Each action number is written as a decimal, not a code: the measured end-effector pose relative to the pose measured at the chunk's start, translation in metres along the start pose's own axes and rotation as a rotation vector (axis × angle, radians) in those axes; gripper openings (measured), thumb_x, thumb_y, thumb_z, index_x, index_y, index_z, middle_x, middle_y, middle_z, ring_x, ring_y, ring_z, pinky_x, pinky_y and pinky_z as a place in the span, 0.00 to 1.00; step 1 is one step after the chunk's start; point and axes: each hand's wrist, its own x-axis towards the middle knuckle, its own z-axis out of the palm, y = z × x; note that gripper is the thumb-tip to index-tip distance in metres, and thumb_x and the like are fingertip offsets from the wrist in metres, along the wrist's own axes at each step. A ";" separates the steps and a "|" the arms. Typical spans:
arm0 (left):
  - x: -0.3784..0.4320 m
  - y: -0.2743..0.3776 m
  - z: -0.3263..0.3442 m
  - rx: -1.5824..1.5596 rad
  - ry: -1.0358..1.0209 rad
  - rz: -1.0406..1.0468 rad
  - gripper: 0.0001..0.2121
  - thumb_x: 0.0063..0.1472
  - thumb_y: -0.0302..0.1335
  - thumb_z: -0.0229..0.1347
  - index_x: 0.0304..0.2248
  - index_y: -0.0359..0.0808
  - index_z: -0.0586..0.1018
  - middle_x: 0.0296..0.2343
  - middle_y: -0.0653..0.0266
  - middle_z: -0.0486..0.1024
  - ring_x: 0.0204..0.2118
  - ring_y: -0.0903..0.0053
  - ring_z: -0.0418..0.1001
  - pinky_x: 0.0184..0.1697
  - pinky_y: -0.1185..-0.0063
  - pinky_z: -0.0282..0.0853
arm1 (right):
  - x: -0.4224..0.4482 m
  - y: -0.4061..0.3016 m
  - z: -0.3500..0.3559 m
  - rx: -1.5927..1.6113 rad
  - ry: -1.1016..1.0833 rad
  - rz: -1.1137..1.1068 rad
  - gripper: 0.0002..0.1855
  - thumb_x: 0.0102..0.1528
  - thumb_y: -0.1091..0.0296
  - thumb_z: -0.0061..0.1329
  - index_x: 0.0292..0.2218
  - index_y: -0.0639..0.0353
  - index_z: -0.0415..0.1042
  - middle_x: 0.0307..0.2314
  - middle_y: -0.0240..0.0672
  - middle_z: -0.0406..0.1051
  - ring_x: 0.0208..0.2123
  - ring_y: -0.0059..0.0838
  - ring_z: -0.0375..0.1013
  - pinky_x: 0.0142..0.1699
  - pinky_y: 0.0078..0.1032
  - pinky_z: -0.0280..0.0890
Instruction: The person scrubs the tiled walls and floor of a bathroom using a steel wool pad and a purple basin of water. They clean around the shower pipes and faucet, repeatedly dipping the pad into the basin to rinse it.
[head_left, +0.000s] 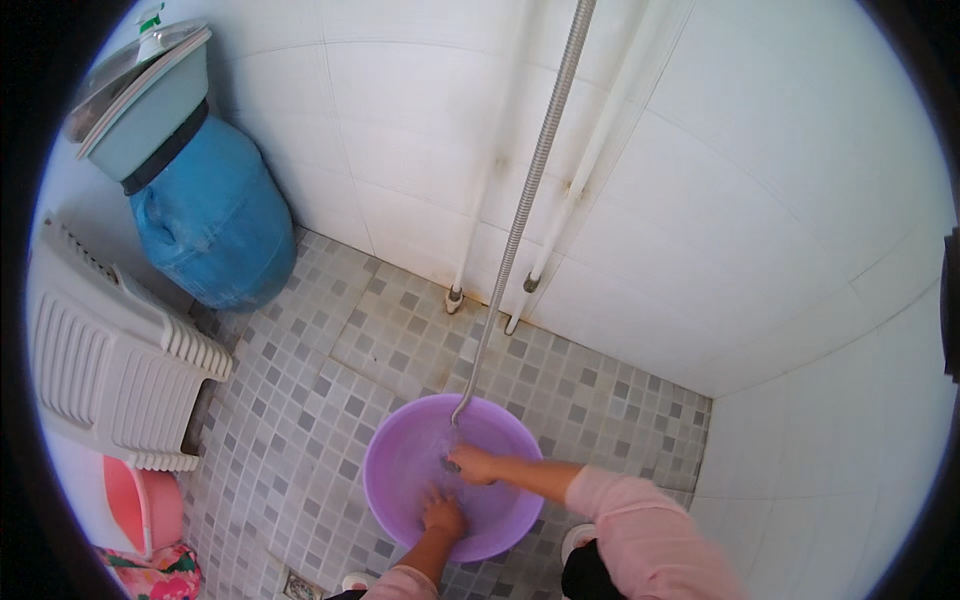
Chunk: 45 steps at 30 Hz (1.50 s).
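Note:
A round purple plastic basin (382, 480) stands on the tiled floor in front of me. In it, at the right of centre, my right hand (472, 463) is closed around a dark shower head (450, 463), most of which the fingers hide. A ribbed metal shower hose (525, 195) runs from the top of the view down into the basin, near that hand. Water seems to spray inside the basin. My left hand (442, 514) is low inside the basin, fingers spread, with nothing seen in it.
Blue plastic barrel (225, 217) with stacked basins (154, 120) on top stands at the upper left. Below it are a white plastic slatted item (127, 360) and a pink basin (161, 510). White pipes (600, 142) run down the tiled wall; a floor drain (301, 587) lies lower left.

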 end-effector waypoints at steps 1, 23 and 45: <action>0.002 0.002 -0.004 0.025 -0.042 0.000 0.39 0.55 0.40 0.56 0.63 0.47 0.50 0.63 0.54 0.41 0.64 0.44 0.38 0.60 0.53 0.50 | -0.018 0.005 -0.013 0.057 0.039 -0.150 0.22 0.43 0.76 0.46 0.44 0.65 0.70 0.42 0.49 0.68 0.47 0.46 0.66 0.52 0.39 0.61; 0.013 0.001 0.010 0.095 -0.037 -0.041 0.47 0.51 0.38 0.60 0.63 0.41 0.43 0.62 0.42 0.38 0.62 0.42 0.44 0.57 0.52 0.55 | -0.249 0.055 -0.376 -1.518 1.185 -0.031 0.18 0.52 0.72 0.48 0.46 0.67 0.70 0.53 0.40 0.63 0.32 0.27 0.66 0.35 0.29 0.60; 0.053 -0.020 0.049 -0.060 -0.048 -0.001 0.54 0.47 0.49 0.63 0.64 0.41 0.40 0.63 0.43 0.31 0.64 0.41 0.33 0.62 0.49 0.39 | -0.304 -0.122 -0.467 -1.386 1.320 -0.189 0.17 0.44 0.79 0.48 0.39 0.60 0.73 0.45 0.36 0.68 0.40 0.35 0.66 0.44 0.32 0.62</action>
